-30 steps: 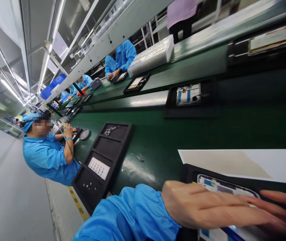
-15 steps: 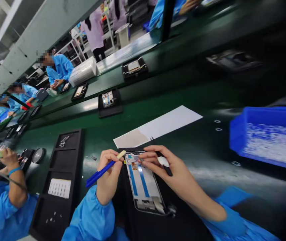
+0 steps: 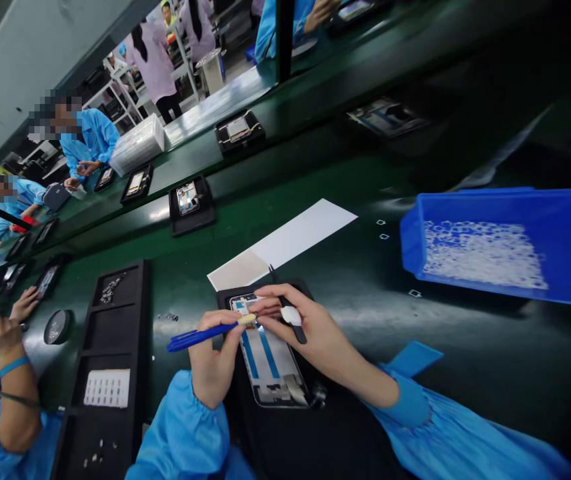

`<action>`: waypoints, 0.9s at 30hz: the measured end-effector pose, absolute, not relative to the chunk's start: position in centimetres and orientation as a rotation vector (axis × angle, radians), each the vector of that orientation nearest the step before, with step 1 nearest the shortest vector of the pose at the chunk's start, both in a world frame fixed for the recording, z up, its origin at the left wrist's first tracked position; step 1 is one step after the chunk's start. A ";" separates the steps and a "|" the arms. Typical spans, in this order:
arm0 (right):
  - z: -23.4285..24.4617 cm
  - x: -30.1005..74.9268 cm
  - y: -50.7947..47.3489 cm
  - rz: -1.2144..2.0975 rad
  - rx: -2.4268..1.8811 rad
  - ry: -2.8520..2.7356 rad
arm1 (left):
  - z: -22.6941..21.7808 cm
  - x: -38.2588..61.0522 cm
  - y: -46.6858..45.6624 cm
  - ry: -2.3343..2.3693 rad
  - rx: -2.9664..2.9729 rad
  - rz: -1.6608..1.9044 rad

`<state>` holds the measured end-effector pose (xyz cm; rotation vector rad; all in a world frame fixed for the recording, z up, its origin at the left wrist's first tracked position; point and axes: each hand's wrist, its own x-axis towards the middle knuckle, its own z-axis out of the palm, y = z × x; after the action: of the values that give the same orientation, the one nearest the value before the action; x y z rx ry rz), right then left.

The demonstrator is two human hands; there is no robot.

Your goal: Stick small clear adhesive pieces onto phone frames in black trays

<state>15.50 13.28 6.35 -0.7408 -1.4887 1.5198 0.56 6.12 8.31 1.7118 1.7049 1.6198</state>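
My left hand (image 3: 214,360) is closed around a blue pen-shaped stick (image 3: 190,341) with a cream-coloured tip, which points right over the upper part of an opened phone body (image 3: 278,363). The phone, with blue strips on its pale inside, lies in a black holder (image 3: 305,287). From the right, my right hand (image 3: 310,327) reaches over the phone. Black tweezers (image 3: 297,332) with a white patch are tucked in that hand, their points showing beyond the fingers. Its thumb and fingertips meet near the cream tip; whether they pinch a small part is unclear.
A white sheet (image 3: 290,237) lies behind the phone. On the right stands a blue bin (image 3: 570,247) of small white pieces. A black compartment tray (image 3: 138,320) and a round dish (image 3: 58,327) are at left, near a co-worker's hand (image 3: 0,337). Phones in holders line the back.
The cream tip has moved from the phone's top left corner inward to my right fingertips, and the stick lies flatter. The whole view has also shifted.
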 end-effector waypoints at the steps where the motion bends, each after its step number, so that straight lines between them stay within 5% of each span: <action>1: 6.3 15.5 13.3 1.527 -0.741 -1.474 | 8.3 0.5 6.2 1.717 1.669 1.633; 27: 7.0 15.3 12.7 1.332 -0.820 -1.467 | 7.2 1.6 7.0 1.757 1.326 1.801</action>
<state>15.26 12.65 7.04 -0.8205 -1.4668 1.3322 1.61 7.04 7.15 1.3257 1.7572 1.8010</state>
